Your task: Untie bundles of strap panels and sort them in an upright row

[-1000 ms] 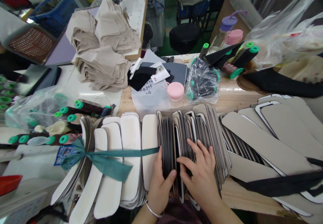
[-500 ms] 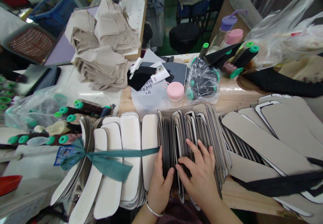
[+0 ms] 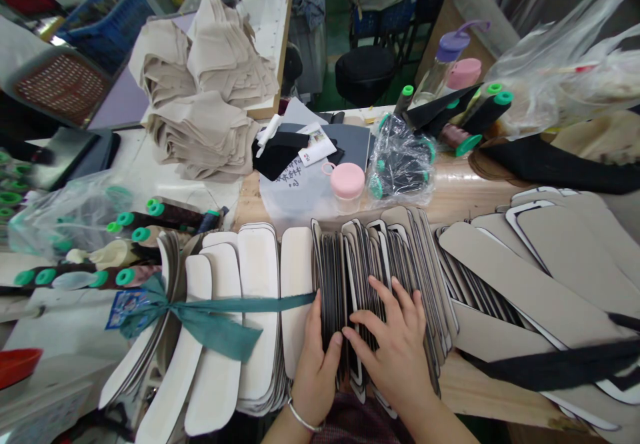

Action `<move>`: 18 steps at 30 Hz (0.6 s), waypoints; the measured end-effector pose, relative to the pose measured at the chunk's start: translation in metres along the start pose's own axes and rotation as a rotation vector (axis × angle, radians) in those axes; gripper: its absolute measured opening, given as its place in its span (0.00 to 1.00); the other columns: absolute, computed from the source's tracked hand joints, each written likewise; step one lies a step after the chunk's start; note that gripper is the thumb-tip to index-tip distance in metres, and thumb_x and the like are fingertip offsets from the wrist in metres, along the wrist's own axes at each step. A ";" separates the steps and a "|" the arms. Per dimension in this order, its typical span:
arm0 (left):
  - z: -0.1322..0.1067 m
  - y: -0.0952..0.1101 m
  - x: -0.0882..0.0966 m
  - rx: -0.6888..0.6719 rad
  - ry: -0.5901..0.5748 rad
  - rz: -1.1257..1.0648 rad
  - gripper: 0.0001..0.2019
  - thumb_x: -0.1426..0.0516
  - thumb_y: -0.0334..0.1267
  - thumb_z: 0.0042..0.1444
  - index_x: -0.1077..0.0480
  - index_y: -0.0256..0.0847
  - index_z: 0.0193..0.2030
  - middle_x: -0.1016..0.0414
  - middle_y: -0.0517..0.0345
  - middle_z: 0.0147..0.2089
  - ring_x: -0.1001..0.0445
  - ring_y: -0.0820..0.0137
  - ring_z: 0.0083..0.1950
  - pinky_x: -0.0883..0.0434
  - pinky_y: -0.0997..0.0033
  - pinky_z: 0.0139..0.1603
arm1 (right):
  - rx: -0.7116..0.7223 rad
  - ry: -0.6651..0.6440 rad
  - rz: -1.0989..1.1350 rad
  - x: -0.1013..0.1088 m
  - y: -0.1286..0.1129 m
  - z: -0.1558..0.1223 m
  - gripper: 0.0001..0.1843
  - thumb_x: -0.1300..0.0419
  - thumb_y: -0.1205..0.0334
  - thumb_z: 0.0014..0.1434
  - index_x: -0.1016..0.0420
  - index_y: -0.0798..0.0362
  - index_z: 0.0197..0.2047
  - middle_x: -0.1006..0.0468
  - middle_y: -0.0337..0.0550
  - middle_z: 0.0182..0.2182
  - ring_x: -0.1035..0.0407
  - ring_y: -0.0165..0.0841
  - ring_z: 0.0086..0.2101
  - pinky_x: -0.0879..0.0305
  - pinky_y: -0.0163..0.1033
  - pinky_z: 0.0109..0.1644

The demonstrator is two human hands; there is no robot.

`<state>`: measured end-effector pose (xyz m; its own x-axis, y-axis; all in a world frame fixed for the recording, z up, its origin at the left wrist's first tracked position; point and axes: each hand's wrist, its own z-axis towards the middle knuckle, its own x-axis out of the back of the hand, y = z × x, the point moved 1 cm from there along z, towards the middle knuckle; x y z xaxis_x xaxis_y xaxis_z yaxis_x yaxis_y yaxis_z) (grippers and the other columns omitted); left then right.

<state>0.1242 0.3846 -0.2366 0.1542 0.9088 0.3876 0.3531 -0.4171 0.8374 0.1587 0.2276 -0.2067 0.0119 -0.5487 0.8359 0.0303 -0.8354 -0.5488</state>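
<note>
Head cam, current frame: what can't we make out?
Head view:
Parts of the row of pieces: hidden under the right hand.
Teal strip: its run past the left hand, hidden by fingers and pieces.
Number of spools in the clear bag: obscured by crinkled plastic.
Writing on the white paper: too small.
Red object: cut off by the left edge.

The long, flat, round-cornered panels (image 3: pixel 367 251) stand on edge in a row across the wooden worktable (image 3: pixel 480 391), pressed face to face with their narrow sides up. Toward the left end, a dark-edged section (image 3: pixel 331 264) is packed tight and nearly upright. Farther right, the beige panels (image 3: pixel 425 257) show dark rims, with a few white edges between, and lean slightly.
</note>
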 end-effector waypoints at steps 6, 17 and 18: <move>0.000 -0.002 -0.001 -0.002 0.012 -0.006 0.29 0.54 0.43 0.68 0.59 0.50 0.72 0.60 0.56 0.76 0.59 0.63 0.75 0.58 0.49 0.74 | -0.026 -0.001 -0.006 -0.002 -0.003 0.000 0.08 0.37 0.48 0.56 0.23 0.41 0.36 0.40 0.36 0.65 0.54 0.49 0.67 0.67 0.68 0.69; 0.000 -0.003 0.002 0.009 -0.009 -0.050 0.30 0.52 0.46 0.67 0.59 0.48 0.72 0.59 0.54 0.75 0.59 0.63 0.75 0.60 0.50 0.75 | -0.050 0.060 0.022 -0.008 -0.008 -0.002 0.08 0.39 0.63 0.56 0.23 0.42 0.39 0.38 0.38 0.64 0.54 0.48 0.67 0.63 0.68 0.69; 0.000 -0.003 0.002 0.007 -0.008 -0.053 0.30 0.52 0.46 0.67 0.58 0.48 0.72 0.58 0.54 0.75 0.59 0.63 0.75 0.60 0.50 0.75 | -0.044 0.054 0.025 -0.008 -0.008 -0.002 0.07 0.39 0.63 0.56 0.23 0.42 0.38 0.38 0.38 0.64 0.55 0.49 0.67 0.63 0.69 0.69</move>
<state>0.1236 0.3876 -0.2382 0.1422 0.9296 0.3399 0.3676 -0.3685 0.8539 0.1568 0.2384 -0.2091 -0.0422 -0.5690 0.8213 -0.0133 -0.8216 -0.5699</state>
